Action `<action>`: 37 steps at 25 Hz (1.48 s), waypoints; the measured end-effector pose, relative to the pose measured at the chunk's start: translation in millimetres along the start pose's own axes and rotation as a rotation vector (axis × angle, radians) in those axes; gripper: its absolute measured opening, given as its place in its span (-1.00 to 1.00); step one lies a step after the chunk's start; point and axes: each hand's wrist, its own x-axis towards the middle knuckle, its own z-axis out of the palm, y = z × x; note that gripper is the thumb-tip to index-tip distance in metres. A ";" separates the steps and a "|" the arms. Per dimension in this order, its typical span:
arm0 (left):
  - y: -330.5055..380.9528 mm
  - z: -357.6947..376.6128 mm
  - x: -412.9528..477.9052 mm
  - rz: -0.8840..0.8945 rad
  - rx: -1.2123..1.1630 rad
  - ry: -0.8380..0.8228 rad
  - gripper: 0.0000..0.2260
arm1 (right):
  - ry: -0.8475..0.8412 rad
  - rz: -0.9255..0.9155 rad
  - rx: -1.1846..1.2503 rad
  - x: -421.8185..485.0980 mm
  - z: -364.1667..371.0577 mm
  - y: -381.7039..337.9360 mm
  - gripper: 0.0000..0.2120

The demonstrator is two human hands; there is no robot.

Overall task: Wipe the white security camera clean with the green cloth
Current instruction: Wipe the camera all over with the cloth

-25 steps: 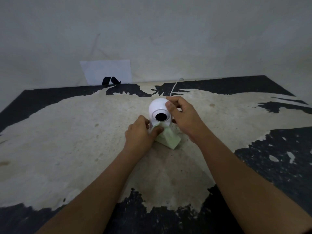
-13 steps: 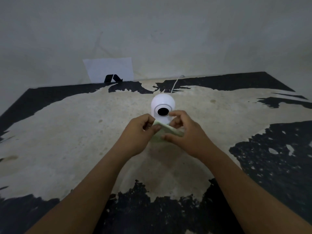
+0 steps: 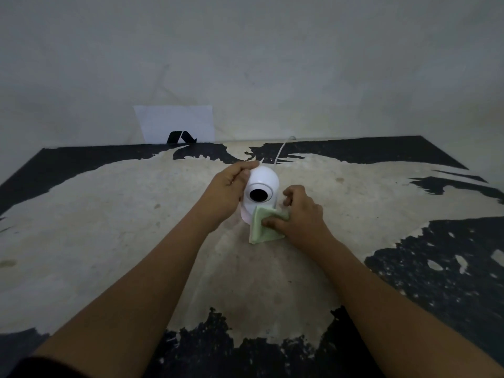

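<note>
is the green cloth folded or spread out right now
Folded. The green cloth is a small layered pad with stacked edges at its lower corner, pinched in the right hand against the base of the white security camera.

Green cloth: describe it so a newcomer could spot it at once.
On the worn black-and-beige table, find the white security camera at centre. The green cloth is the pale folded square against its base, pinched by the right hand; nothing else is green.

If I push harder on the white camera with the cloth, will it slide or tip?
Probably it would tip or skid if unsupported: the security camera looks tall with a rounded head on a small base. The left hand braces its head, which should steady it. The green cloth in the right hand looks soft and folded, so it will likely give.
</note>
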 end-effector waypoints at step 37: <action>-6.1 -4.0 4.3 0.002 -0.079 -0.030 -0.78 | -0.050 0.167 -0.172 26.1 -16.4 7.6 -0.04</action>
